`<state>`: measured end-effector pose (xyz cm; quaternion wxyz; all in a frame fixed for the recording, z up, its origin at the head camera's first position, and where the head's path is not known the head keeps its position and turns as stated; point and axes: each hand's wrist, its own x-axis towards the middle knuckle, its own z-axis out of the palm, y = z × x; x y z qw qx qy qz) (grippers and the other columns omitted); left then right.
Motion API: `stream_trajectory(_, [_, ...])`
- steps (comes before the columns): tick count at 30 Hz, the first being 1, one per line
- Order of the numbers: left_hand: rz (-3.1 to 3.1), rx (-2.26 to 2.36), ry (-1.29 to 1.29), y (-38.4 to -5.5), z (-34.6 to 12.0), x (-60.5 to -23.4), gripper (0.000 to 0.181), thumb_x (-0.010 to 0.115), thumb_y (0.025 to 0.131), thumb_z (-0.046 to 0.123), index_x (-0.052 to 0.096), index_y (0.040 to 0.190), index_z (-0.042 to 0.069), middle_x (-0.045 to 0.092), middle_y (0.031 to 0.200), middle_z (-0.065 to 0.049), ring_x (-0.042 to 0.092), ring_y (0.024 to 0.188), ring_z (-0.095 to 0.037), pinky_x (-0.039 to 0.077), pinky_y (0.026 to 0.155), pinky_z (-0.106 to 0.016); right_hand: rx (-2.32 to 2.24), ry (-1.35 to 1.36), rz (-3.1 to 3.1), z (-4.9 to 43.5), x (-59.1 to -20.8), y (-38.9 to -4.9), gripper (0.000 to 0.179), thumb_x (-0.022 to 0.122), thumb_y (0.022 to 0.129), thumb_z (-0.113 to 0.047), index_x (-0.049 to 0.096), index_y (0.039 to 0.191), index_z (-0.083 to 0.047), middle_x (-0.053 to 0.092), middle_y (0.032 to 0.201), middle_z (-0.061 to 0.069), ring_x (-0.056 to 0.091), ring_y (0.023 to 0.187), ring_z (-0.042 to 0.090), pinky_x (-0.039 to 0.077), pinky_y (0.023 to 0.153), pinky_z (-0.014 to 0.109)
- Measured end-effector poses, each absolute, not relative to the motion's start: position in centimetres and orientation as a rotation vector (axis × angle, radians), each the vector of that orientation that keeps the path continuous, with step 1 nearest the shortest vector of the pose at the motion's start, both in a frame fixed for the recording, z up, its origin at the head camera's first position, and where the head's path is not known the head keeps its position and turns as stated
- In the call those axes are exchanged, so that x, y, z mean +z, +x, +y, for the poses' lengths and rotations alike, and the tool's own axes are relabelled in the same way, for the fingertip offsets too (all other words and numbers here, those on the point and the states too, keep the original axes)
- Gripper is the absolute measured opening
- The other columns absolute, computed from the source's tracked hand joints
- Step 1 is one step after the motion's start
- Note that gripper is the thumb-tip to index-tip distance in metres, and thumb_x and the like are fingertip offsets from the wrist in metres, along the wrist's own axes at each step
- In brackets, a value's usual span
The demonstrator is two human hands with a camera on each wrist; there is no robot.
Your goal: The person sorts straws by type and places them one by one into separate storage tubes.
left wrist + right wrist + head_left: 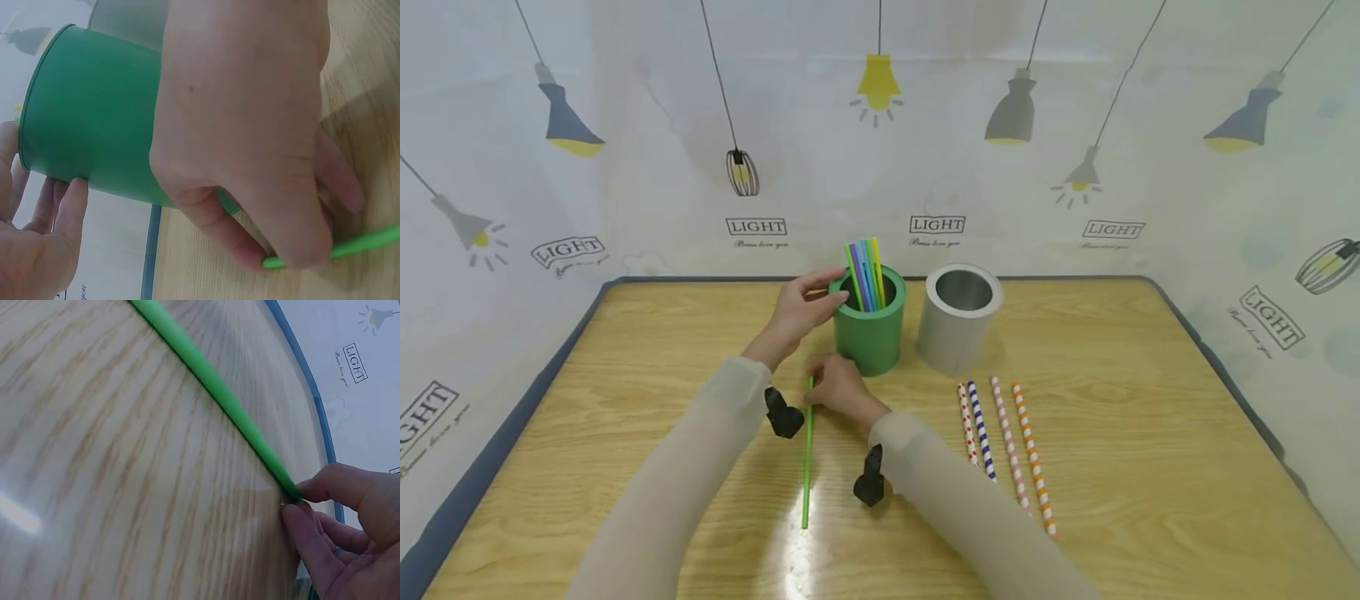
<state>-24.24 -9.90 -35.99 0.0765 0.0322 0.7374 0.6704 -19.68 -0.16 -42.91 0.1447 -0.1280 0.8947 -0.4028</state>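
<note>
At the far middle of the table stands a green cup (868, 337) holding several plain-coloured straws (865, 279). My left hand (797, 312) holds this cup at its left side, thumb and fingers around the rim. Just in front of the cup, my right hand (841, 385) pinches the far end of a green straw (807, 467) between thumb and finger. The straw points toward me, lying on or very close to the tabletop. In the right wrist view, the green straw (219, 390) runs diagonally to the pinching fingertips (315, 487).
Right of the green cup stands a grey-white cup (955, 337), a small gap between them. Several patterned paper straws (1003, 442) lie on the wooden table (1150, 400) at the right, partly behind my right sleeve. A printed curtain (820, 142) hangs behind the table's far edge.
</note>
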Motion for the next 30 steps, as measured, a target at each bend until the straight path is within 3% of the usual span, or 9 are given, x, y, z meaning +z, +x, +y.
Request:
stream_trajectory(8, [2.181,2.017,0.089,-24.1,-9.8,-36.3,0.043,0.065,0.087,0.015,0.054,0.129,0.011,0.049,0.127,-0.012,0.049,0.114,-0.026,0.047,0.088,-0.040,-1.075,-0.304,2.593,-0.4,-42.9,-19.2,0.026,0.076,0.071,-0.006,0.059,0.091,-0.003,0.054,0.077,0.002,0.055,0.051,0.012,0.045,0.046,0.020])
stream_trajectory(19, [2.187,2.015,0.105,-24.3,-9.8,-36.4,0.043,0.065,0.087,0.014,0.055,0.128,0.011,0.049,0.127,-0.012,0.049,0.114,-0.027,0.046,0.089,-0.042,-1.174,-0.286,2.508,-0.1,-42.8,-19.4,0.033,0.076,0.071,-0.005,0.060,0.100,-0.001,0.058,0.092,0.006,0.054,0.058,0.012,0.048,0.047,0.022])
stream_trajectory(30, [2.194,2.022,0.143,-24.4,-10.2,-36.4,0.043,0.064,0.087,0.015,0.054,0.129,0.011,0.049,0.127,-0.012,0.049,0.115,-0.027,0.046,0.089,-0.043,-1.259,-0.357,2.498,1.3,-41.8,-19.2,0.032,0.072,0.072,-0.004,0.064,0.103,-0.003,0.060,0.086,0.006,0.057,0.064,0.014,0.049,0.053,0.025])
